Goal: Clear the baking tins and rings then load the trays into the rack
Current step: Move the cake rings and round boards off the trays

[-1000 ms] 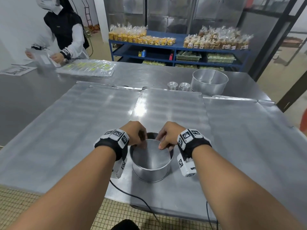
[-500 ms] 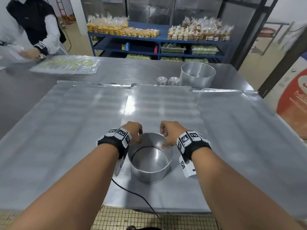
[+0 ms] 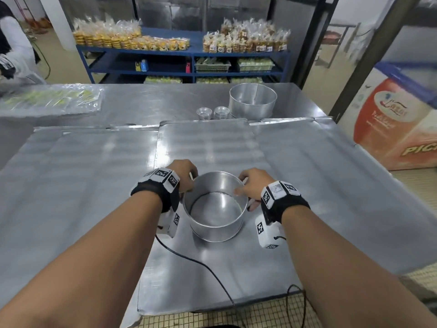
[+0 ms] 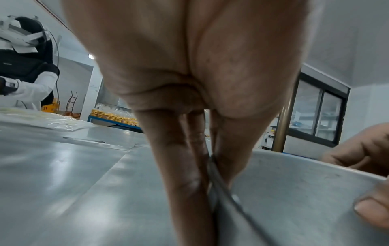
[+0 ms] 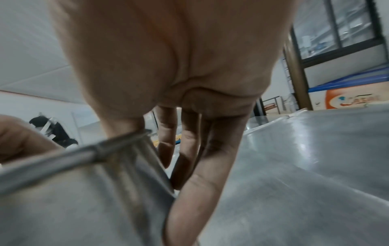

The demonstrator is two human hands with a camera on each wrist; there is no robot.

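A round steel baking tin (image 3: 214,229) stands on the middle tray (image 3: 208,143), near its front. My left hand (image 3: 186,178) pinches the tin's left rim, thumb inside and fingers (image 4: 183,166) down the outer wall. My right hand (image 3: 246,185) pinches the right rim in the same way, its fingers (image 5: 189,191) running down the outside of the tin's wall (image 5: 73,208). The right thumb (image 4: 372,208) shows inside the tin in the left wrist view. Whether the tin touches the tray or hangs just above it, I cannot tell.
Flat trays lie left (image 3: 82,166) and right (image 3: 319,162) of the middle one. Behind them stand a larger round tin (image 3: 252,102) and two small fluted tins (image 3: 204,113). A plastic-wrapped tray (image 3: 47,98) and another person (image 3: 14,55) are at the far left; a chest freezer (image 3: 397,119) is right.
My hands have slid apart from the tin's far rim to its left and right sides. The head view has swung to the right.
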